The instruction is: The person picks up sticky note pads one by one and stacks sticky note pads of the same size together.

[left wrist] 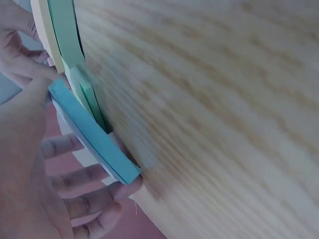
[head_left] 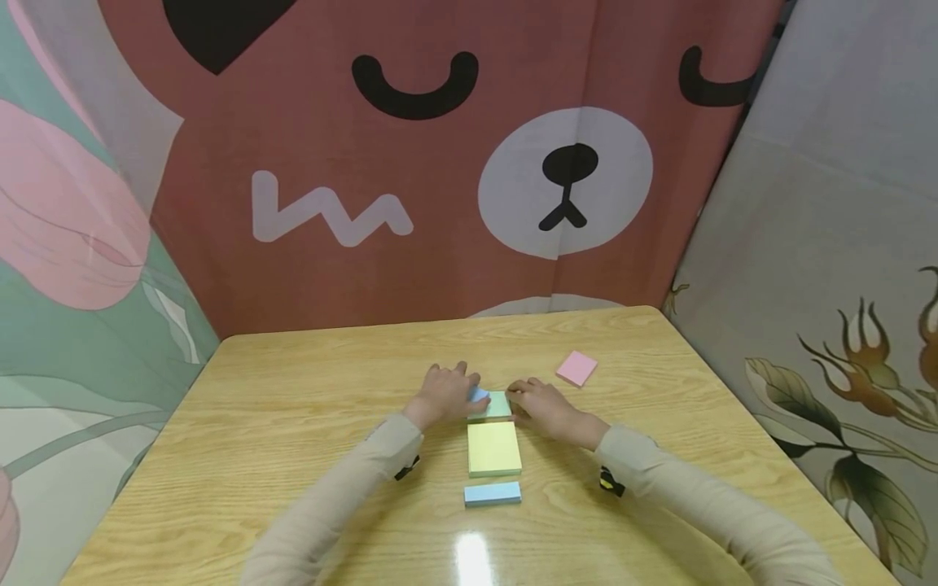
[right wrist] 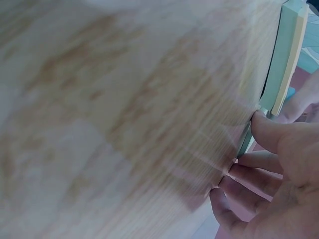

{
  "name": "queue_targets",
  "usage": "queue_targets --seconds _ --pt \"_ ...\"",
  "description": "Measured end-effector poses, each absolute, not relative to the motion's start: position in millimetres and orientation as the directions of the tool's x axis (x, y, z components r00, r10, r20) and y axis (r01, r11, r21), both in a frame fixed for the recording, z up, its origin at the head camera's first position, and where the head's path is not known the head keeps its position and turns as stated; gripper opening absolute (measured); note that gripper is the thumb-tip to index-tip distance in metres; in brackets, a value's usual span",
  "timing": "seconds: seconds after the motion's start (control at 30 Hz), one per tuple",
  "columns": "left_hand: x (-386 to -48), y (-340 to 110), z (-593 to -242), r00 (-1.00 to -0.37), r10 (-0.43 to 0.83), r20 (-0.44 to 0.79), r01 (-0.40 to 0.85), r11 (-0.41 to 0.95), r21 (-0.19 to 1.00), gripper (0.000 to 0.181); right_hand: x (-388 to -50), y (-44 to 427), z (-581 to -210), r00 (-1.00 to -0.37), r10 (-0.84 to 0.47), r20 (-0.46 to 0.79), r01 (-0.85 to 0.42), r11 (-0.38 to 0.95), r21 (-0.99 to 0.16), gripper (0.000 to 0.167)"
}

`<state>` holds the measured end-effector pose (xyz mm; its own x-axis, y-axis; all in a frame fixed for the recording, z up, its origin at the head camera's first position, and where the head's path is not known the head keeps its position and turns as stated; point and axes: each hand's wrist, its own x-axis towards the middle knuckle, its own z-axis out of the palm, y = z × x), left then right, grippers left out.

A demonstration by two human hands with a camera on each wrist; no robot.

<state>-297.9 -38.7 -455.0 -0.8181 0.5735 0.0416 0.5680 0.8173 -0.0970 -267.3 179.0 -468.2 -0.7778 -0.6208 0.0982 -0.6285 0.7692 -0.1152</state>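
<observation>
My left hand [head_left: 444, 395] grips a small blue sticky note pad [left wrist: 94, 132] between the thumb and fingertips, tilted at the left end of a green sticky note pad [head_left: 499, 404]. At that green pad's right end is my right hand [head_left: 545, 409]. In the right wrist view, its thumb and forefinger lie on either side of the green pad [right wrist: 245, 142], and the other fingertips touch the table. Nearer the body lies a larger square pad [head_left: 494, 448], yellow on top with green beneath. A narrow light blue pad [head_left: 493, 494] rests in front of it.
A pink sticky note pad [head_left: 576, 369] lies behind the right hand, turned at an angle. The wooden table [head_left: 293, 407] ends at a back edge against a curtain with a bear print [head_left: 440, 268]. More printed cloth [head_left: 799, 244] hangs along the right side.
</observation>
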Motion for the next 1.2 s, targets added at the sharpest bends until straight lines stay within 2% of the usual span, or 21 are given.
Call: queue_targets --seconds 0.27,0.5,0.67,0.9,0.97,1.2 --pt "-293 -31 -455 -0.836 0.549 0.019 0.538 0.825 -0.174 0.060 -266 179 -467 -0.782 -0.616 0.093 -0.623 0.772 -0.122 0.045" --pt "-294 -35 -457 -0.847 0.532 -0.018 0.528 0.837 -0.144 0.063 -267 179 -469 -0.782 -0.618 0.082 -0.623 0.774 -0.109 0.046" --pt "-297 -47 -455 -0.811 0.584 -0.015 0.584 0.809 -0.067 0.056 -267 179 -468 -0.777 -0.622 0.094 -0.629 0.770 -0.108 0.044" --pt "-299 -72 -441 -0.740 0.669 -0.078 0.642 0.736 0.215 0.062 -266 179 -468 -0.769 -0.630 0.107 -0.638 0.763 -0.104 0.041" --pt "-300 -77 -439 -0.723 0.686 -0.084 0.649 0.716 0.256 0.066 -266 179 -468 -0.769 -0.630 0.109 -0.639 0.763 -0.096 0.041" --pt "-302 -88 -442 -0.683 0.728 -0.055 0.688 0.667 0.286 0.052 -266 179 -469 -0.758 -0.641 0.122 -0.651 0.757 -0.065 0.040"
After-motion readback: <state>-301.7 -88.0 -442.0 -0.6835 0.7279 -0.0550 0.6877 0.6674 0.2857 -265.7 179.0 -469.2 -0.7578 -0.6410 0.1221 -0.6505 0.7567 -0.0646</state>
